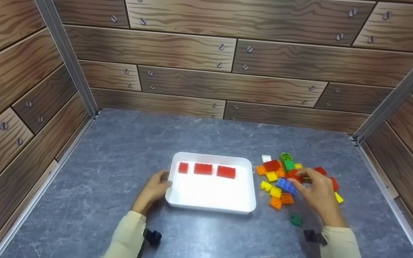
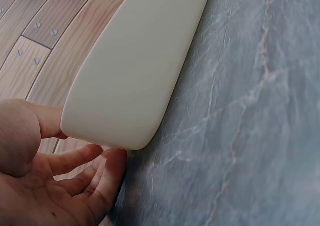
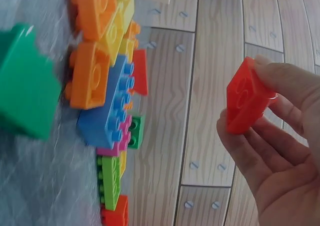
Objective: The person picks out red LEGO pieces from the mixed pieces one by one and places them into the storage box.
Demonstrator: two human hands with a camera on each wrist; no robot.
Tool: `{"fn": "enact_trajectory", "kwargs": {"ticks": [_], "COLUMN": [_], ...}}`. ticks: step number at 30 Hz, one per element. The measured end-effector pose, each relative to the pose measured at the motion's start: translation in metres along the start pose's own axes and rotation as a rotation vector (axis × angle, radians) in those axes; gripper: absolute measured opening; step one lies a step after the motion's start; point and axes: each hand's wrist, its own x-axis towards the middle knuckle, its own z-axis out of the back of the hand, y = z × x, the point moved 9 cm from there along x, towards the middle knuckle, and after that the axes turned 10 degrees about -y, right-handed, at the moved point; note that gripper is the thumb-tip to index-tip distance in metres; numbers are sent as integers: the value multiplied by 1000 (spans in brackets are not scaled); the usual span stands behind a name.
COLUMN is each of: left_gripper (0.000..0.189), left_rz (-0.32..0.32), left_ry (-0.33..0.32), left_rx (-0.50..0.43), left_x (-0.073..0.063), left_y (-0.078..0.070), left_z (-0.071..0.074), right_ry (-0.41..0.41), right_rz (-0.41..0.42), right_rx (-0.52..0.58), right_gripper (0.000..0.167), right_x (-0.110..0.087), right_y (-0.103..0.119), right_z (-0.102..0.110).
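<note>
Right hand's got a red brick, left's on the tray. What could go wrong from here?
1. The red brick might slip: the right hand holds it only by the fingers and thumb, off the table.
2. The right hand could knock the loose bricks, which lie close under it.
3. If the left hand jerks the white tray it grips by one end, the three red bricks inside may slide out of their row.

head bright | tray (image 1: pixel 210 193) overexposed | table (image 1: pixel 206 233) sheen | wrist views dimmer
</note>
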Motion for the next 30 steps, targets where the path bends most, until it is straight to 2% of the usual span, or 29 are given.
{"fn": "enact_trajectory", "kwargs": {"ticks": [5, 13, 18, 21, 30], "left_gripper": [43, 45, 44, 43, 42], "left_rz": [-6, -7, -4, 0, -13], "left_ry": [-6, 2, -1, -3, -3], "left_rx": [-13, -12, -20, -19, -26], "left_x": [0, 0, -1, -1, -1], "left_y": [1, 4, 3, 2, 1], "left_z": [1, 2, 3, 3, 1], "right_ry": [-12, -106, -124, -125, -133], "right_rz": [20, 180, 245, 242, 218], "right_rx": [20, 160, 233, 245, 253], "right_gripper": [22, 25, 22, 22, 23], "right_x": [7, 21, 27, 27, 27], "right_y": [19, 73, 103, 110, 110], "right_z": [-4, -10, -19, -22, -21]}}
